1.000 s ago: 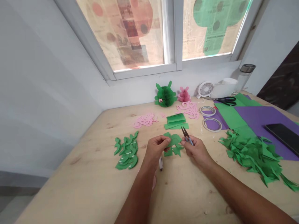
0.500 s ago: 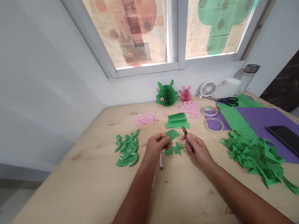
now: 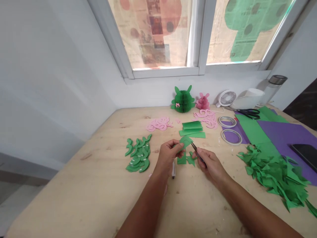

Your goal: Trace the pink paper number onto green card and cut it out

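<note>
My left hand [image 3: 170,152] pinches a piece of green paper [image 3: 186,141] with a curved outline, held above the table. To its right, my right hand [image 3: 210,162] is closed around small dark-bladed scissors [image 3: 194,146]; my fingers cover most of the handles. The blade tips meet the right edge of the paper. Beneath my hands lie a green paper strip [image 3: 181,160] and a jagged green scrap [image 3: 191,160]. Close to my left wrist is a stapler-like slim object [image 3: 173,171], partly covered.
Green cut-outs [image 3: 138,155] lie left, pink cut-outs [image 3: 159,124] behind them. A green paper figure [image 3: 183,100] and a pink one [image 3: 202,101] stand by the wall. Right are tape rolls [image 3: 231,137], black scissors [image 3: 249,113], purple sheets [image 3: 297,135], a phone [image 3: 305,154] and green scraps [image 3: 274,175].
My right hand has brought the scissors left and down to the paper's edge. The paper has turned slightly in my left hand. The whole view has shifted a little.
</note>
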`<state>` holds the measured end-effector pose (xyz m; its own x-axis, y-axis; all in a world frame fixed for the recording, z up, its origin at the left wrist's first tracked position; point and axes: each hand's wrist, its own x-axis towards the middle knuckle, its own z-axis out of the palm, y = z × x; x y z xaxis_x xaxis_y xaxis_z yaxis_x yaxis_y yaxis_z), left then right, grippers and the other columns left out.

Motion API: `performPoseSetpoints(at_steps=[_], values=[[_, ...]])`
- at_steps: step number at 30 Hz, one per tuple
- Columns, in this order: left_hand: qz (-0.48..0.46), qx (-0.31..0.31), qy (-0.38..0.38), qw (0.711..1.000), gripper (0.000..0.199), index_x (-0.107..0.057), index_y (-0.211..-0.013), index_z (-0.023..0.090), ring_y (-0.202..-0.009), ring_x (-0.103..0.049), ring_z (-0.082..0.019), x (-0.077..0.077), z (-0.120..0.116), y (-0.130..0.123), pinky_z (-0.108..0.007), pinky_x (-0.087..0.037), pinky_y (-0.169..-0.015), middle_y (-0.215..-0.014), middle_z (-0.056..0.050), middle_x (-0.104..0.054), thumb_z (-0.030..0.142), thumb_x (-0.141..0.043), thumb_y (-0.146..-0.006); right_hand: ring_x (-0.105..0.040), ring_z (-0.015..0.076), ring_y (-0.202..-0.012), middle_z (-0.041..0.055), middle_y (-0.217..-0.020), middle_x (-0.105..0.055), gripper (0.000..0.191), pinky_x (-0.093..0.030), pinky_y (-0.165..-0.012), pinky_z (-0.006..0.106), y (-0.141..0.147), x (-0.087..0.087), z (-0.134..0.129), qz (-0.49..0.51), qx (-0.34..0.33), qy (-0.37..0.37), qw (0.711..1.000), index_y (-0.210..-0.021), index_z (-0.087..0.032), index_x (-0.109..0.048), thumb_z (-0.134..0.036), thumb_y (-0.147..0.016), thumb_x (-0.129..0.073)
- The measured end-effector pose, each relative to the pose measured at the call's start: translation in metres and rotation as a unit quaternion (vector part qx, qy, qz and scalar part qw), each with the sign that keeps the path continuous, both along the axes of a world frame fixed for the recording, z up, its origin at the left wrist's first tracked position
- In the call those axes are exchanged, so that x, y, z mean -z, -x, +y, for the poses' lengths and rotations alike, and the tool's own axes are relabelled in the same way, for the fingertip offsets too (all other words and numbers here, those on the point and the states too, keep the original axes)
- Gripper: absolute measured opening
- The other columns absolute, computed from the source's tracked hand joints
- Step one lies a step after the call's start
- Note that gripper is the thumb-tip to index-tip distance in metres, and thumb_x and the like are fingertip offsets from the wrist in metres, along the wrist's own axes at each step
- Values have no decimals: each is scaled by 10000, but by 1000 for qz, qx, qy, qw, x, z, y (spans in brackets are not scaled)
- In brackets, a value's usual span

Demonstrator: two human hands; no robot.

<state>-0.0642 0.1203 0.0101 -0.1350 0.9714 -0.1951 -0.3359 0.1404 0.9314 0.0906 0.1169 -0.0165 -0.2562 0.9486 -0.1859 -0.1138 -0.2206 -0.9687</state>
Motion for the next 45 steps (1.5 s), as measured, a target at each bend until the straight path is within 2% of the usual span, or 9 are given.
performPoseSetpoints(at_steps=[5,13,19,45], values=[[0,1,-3,1000,214,-590,-600,150,-452,-515,-95,1,0,-1,-206,-381,-457,-495,16,-580,294,-741,-552,-192,69,-366,-96,-390,-303,454,-114,-392,240,1,3,1,-12,-3,-4,1000,-716,-164,-605,-611,-770,-551],[-2,5,-1,1000,203,-583,-594,150,-449,-516,-97,1,0,-2,-205,-380,-453,-490,11,-589,278,-735,-556,-220,65,-377,-90,-402,-319,466,-129,-388,225,0,1,2,-7,41,-4,999,-728,-156,-616,-616,-768,-554],[-4,9,4,1000,203,-587,-606,147,-447,-517,-93,3,0,-3,-208,-390,-467,-502,6,-605,272,-738,-554,-199,60,-377,-98,-405,-309,472,-117,-386,220,0,-4,0,-1,45,13,999,-732,-157,-607,-626,-760,-559],[-4,23,3,1000,218,-566,-615,150,-456,-515,-94,2,0,-3,-208,-391,-470,-511,11,-596,276,-733,-555,-198,43,-373,-101,-402,-306,468,-104,-383,210,1,-2,0,14,44,15,999,-729,-144,-604,-609,-769,-567]])
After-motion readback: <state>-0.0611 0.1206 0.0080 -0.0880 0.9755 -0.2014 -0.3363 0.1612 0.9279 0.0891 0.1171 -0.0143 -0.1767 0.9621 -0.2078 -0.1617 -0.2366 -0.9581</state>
